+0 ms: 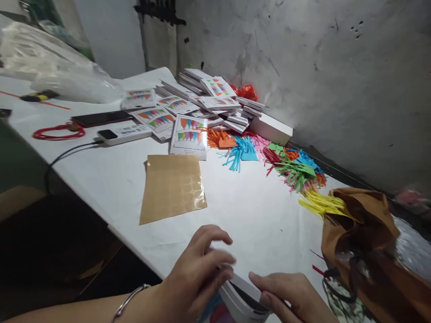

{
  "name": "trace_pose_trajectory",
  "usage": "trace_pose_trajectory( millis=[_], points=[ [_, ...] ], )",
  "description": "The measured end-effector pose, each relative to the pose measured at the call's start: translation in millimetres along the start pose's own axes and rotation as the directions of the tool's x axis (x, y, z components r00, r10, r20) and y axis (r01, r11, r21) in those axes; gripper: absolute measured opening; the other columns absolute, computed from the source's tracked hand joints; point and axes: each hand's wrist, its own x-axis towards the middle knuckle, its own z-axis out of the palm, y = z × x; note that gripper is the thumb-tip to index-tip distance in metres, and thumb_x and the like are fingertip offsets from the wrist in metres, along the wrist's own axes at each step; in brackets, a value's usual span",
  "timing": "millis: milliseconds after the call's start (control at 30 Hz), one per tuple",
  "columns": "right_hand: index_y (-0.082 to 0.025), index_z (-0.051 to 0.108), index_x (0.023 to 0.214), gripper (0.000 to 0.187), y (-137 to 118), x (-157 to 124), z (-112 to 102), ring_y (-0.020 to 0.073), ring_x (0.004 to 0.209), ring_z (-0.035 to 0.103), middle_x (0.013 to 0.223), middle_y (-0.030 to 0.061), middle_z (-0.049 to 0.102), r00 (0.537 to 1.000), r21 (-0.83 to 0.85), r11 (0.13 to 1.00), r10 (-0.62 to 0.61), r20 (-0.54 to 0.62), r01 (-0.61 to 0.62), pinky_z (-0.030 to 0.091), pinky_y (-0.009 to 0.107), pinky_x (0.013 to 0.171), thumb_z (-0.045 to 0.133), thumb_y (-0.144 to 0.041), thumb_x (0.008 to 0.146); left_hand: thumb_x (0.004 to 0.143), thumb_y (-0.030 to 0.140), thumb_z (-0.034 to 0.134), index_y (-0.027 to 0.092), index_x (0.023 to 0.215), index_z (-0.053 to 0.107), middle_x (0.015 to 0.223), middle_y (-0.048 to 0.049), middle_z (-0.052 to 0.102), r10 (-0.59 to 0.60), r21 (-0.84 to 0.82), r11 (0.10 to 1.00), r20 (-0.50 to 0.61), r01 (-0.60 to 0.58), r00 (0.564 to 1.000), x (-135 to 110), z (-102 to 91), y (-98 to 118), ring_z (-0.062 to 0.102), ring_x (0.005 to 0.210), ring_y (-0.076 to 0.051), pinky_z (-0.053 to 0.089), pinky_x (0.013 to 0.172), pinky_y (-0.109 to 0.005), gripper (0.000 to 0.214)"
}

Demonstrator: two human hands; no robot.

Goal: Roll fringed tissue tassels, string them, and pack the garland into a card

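Observation:
At the bottom of the head view, my left hand (197, 276) and my right hand (289, 296) both grip a small white packet (240, 298) with coloured print showing at its lower side. The left fingers curl over its top edge, and the right thumb and fingers pinch its right end. A silver bangle (129, 300) sits on my left wrist. Just beyond the hands lies a tan sheet of round clear stickers (171, 186) on the white table (249, 211).
A heap of white packets printed with coloured flags (191, 110) lies at the back. Piles of cut coloured paper tassels (286, 163) run along the wall. A brown bag (367, 251) stands at right. A phone (101, 118), white remote (123, 133) and red cable (59, 131) lie left.

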Motion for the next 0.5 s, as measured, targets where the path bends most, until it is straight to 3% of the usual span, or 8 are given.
trace_pose_trajectory(
  millis=[33, 100, 200, 267, 367, 500],
  points=[
    [-0.028, 0.072, 0.114, 0.033, -5, 1, 0, 0.0125, 0.067, 0.071, 0.079, -0.0003, 0.077, 0.999, 0.020, 0.999, 0.042, 0.010, -0.042, 0.054, 0.017, 0.065, 0.043, -0.042, 0.104, 0.093, 0.018, 0.058, 0.027, 0.099, 0.066, 0.106, -0.0050, 0.068, 0.093, 0.081, 0.992, 0.027, -0.094, 0.995, -1, 2.8, 6, 0.058, 0.108, -0.024, 0.038, 0.109, -0.049, 0.013],
    [-0.025, 0.073, 0.103, 0.037, -13, 2, 1, 0.0124, 0.067, 0.068, 0.077, 0.0000, 0.074, 0.993, 0.065, 0.992, 0.104, 0.058, -0.108, 0.052, 0.019, 0.066, 0.041, -0.044, 0.104, 0.095, 0.014, 0.053, 0.028, 0.096, 0.067, 0.101, -0.0026, 0.072, 0.193, 0.165, 0.963, 0.139, -0.214, 0.971, 1, 8.2, 18, 0.059, 0.103, -0.024, 0.027, 0.115, -0.054, 0.020],
    [-0.021, 0.070, 0.091, 0.039, -15, 3, 2, 0.0116, 0.067, 0.061, 0.075, -0.0004, 0.067, 0.984, 0.118, 0.980, 0.150, 0.093, -0.160, 0.046, 0.021, 0.066, 0.039, -0.041, 0.105, 0.091, 0.009, 0.046, 0.024, 0.105, 0.063, 0.107, -0.0049, 0.073, 0.269, 0.128, 0.938, 0.324, -0.323, 0.907, 10, 13.7, 28, 0.059, 0.094, -0.023, 0.036, 0.103, -0.046, 0.027],
    [-0.020, 0.067, 0.086, 0.039, -12, 1, 3, 0.0108, 0.065, 0.055, 0.071, -0.0018, 0.062, 0.983, 0.147, 0.973, 0.166, 0.080, -0.176, 0.042, 0.021, 0.064, 0.040, -0.040, 0.105, 0.087, 0.006, 0.048, 0.020, 0.108, 0.060, 0.110, -0.0076, 0.072, 0.322, 0.099, 0.917, 0.389, -0.386, 0.863, 17, 15.6, 26, 0.058, 0.092, -0.023, 0.040, 0.092, -0.041, 0.028],
    [-0.020, 0.065, 0.083, 0.039, -9, -1, 4, 0.0105, 0.064, 0.052, 0.070, -0.0030, 0.057, 0.983, 0.185, 0.966, 0.174, 0.057, -0.181, 0.040, 0.022, 0.064, 0.041, -0.041, 0.104, 0.087, 0.004, 0.049, 0.018, 0.109, 0.058, 0.112, -0.0089, 0.070, 0.377, 0.087, 0.891, 0.403, -0.445, 0.834, 22, 17.9, 21, 0.056, 0.091, -0.022, 0.041, 0.085, -0.037, 0.027],
    [-0.021, 0.068, 0.092, 0.038, -15, -2, 7, 0.0118, 0.073, 0.059, 0.079, -0.0012, 0.064, 0.987, 0.184, 0.970, 0.160, 0.016, -0.161, 0.045, 0.022, 0.071, 0.039, -0.043, 0.105, 0.092, 0.007, 0.051, 0.019, 0.108, 0.059, 0.106, -0.0072, 0.070, 0.364, 0.105, 0.898, 0.368, -0.427, 0.856, 20, 20.7, 18, 0.054, 0.089, -0.021, 0.041, 0.082, -0.035, 0.022]
  ],
)
